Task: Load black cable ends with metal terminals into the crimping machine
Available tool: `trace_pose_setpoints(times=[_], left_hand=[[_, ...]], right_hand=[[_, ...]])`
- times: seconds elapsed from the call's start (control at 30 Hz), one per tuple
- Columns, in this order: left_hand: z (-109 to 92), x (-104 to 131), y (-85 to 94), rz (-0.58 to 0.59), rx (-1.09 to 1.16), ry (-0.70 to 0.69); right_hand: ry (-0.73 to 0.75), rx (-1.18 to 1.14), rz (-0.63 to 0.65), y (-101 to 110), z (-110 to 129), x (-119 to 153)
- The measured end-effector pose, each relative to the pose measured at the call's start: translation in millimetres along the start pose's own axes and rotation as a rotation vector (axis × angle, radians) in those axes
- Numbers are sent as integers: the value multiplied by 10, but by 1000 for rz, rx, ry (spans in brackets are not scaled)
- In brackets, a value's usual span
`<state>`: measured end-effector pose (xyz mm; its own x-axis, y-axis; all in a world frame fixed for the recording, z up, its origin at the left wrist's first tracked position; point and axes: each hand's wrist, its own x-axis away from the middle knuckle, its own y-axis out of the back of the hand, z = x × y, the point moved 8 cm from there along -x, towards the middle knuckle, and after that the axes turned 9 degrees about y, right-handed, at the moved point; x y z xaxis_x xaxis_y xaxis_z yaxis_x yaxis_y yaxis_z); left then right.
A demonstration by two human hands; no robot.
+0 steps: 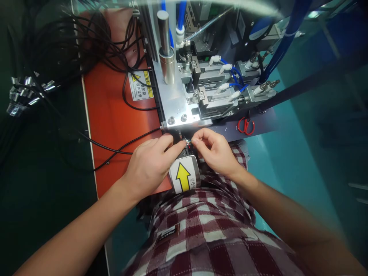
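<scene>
A black cable [120, 152] runs across the orange surface and goes under my left hand [151, 161]. My left hand is closed over the cable's end, thumb and index finger close to the machine's front edge. Small thin wires [188, 142], whitish with a bit of red, stick out between my two hands. My right hand [215, 151] pinches at these wires with thumb and index finger, its other fingers curled. What exactly lies between the right fingertips is too small to make out. Just below is a metal feed block with a yellow arrow label [184, 174].
A machine with a metal plate [179, 109], pneumatic cylinders [212, 103] and blue hoses stands ahead. Red-handled scissors [246, 125] lie on the dark ledge at right. Tangled black cables [100, 42] cover the orange surface [106, 115]; shiny connectors [25, 92] hang at far left.
</scene>
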<state>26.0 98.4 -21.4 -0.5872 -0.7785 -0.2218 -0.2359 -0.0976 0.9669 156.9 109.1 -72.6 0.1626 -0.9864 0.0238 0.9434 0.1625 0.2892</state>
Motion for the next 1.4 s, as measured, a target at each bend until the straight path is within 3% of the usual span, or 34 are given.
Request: trace_pose_setpoints(times=[1.0, 1.4], left_hand=[[-26, -9, 51, -55, 59, 4], [-42, -4, 66, -79, 47, -8]], right_hand=[[77, 9, -19, -8, 8, -5], [-7, -85, -5, -33, -34, 9]])
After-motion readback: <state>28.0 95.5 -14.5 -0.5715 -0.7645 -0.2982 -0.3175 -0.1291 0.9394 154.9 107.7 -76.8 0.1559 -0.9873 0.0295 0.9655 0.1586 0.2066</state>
